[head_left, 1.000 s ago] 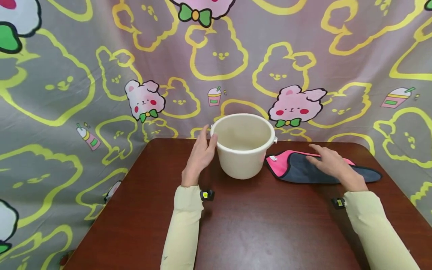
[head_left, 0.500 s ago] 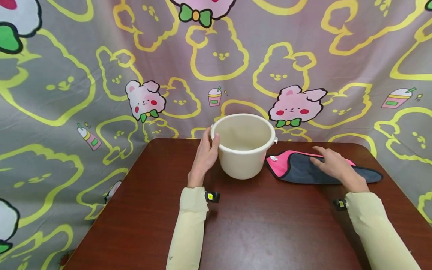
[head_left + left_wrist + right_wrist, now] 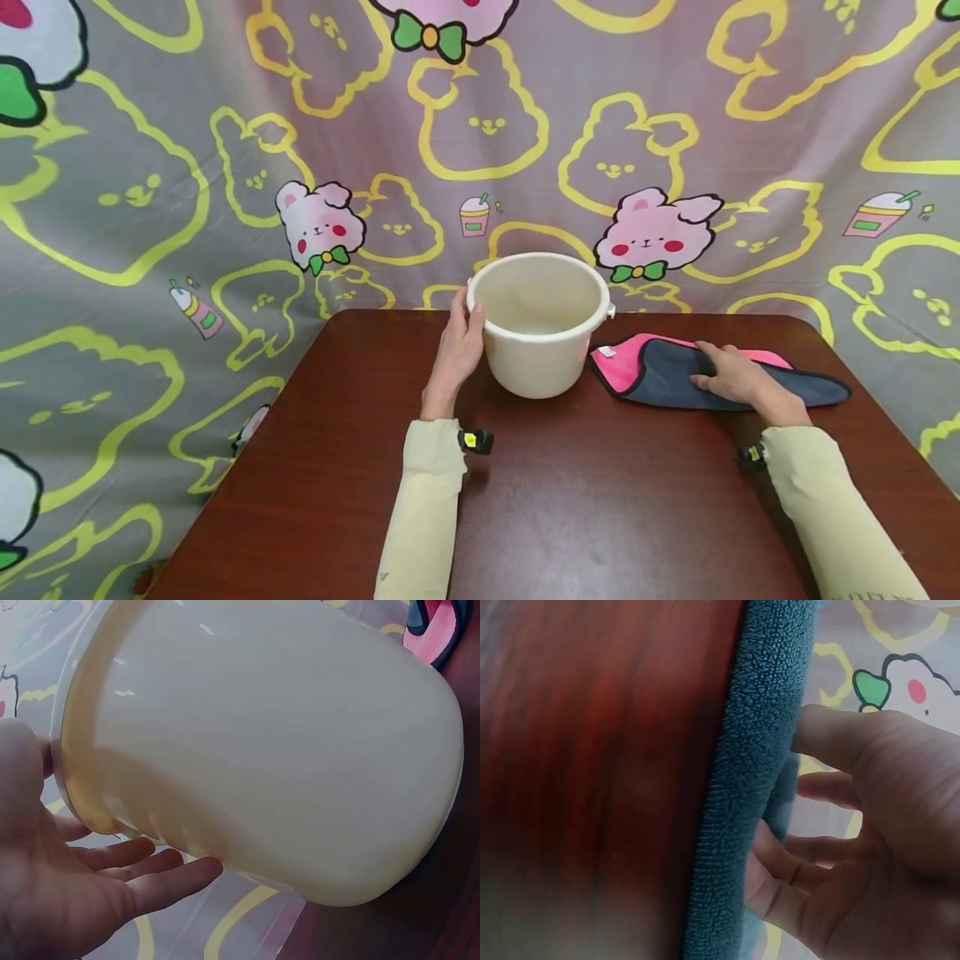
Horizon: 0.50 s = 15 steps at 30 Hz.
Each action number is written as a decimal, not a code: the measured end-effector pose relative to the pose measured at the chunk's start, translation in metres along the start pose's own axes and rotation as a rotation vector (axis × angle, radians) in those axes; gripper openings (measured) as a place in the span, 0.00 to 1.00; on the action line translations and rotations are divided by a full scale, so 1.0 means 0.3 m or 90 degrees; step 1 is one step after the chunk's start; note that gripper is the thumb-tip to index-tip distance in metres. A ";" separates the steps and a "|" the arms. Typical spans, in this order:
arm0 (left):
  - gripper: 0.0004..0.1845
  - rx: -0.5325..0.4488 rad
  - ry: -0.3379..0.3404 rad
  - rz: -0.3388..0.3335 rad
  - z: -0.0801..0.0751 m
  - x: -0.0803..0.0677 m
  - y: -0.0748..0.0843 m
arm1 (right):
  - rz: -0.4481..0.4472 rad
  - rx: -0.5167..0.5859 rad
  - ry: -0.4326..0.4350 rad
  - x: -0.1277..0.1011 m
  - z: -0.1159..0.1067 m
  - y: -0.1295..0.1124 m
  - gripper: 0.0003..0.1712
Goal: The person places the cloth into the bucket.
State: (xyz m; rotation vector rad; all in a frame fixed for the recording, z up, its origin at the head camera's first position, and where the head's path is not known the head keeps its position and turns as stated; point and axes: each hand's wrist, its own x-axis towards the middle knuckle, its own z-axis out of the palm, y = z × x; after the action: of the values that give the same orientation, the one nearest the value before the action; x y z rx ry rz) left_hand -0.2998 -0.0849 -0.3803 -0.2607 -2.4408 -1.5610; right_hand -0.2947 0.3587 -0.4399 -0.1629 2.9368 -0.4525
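A cream plastic bucket [image 3: 536, 362] stands upright toward the back of the table. My left hand [image 3: 459, 346] rests at its left side, thumb by the rim; the left wrist view has the hand's fingers [image 3: 176, 889] fairly straight along the bucket wall. To the right lies a folded terry cloth [image 3: 675, 379], dark blue-grey on one side and pink on the other, with dark edging and a white label. My right hand [image 3: 738, 379] touches the cloth from above, fingers loosely bent. In the right wrist view its thumb [image 3: 829, 735] meets the blue terry surface [image 3: 742, 765].
The dark reddish-brown table [image 3: 570, 492] reaches back to a grey curtain [image 3: 517, 200] printed with yellow outlines and pink cartoon faces. A small white handle knob [image 3: 611, 311] sticks out from the bucket's right rim. Each wrist wears a small black camera [image 3: 477, 441].
My left hand has moved right, from just beside the bucket to its wall and rim. My right hand has lowered onto the cloth. Bucket and cloth stay in place.
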 end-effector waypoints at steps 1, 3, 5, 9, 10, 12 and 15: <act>0.32 0.000 0.000 -0.004 0.000 -0.001 0.000 | 0.000 -0.003 0.000 0.001 0.002 0.001 0.49; 0.32 0.001 0.001 -0.009 0.000 -0.003 0.001 | 0.002 -0.005 0.004 0.001 0.002 0.002 0.48; 0.32 0.000 0.003 -0.009 0.001 -0.004 0.002 | -0.001 -0.007 0.009 0.001 0.002 0.001 0.47; 0.31 -0.001 0.006 -0.004 0.002 -0.006 0.002 | -0.014 -0.021 0.031 -0.003 0.002 0.005 0.40; 0.31 -0.001 0.007 -0.002 0.003 -0.006 0.002 | -0.021 -0.025 0.040 -0.004 0.002 0.007 0.38; 0.31 -0.002 0.008 0.001 0.006 -0.006 0.000 | -0.035 -0.036 0.061 -0.003 0.003 0.012 0.33; 0.31 -0.003 0.013 0.001 0.010 -0.008 -0.002 | -0.050 -0.044 0.083 -0.003 0.003 0.015 0.28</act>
State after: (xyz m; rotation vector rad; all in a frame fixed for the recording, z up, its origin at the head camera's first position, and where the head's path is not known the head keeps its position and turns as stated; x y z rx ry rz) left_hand -0.2981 -0.0824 -0.3829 -0.2470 -2.4208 -1.5616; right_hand -0.2940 0.3628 -0.4420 -0.2678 3.0840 -0.3866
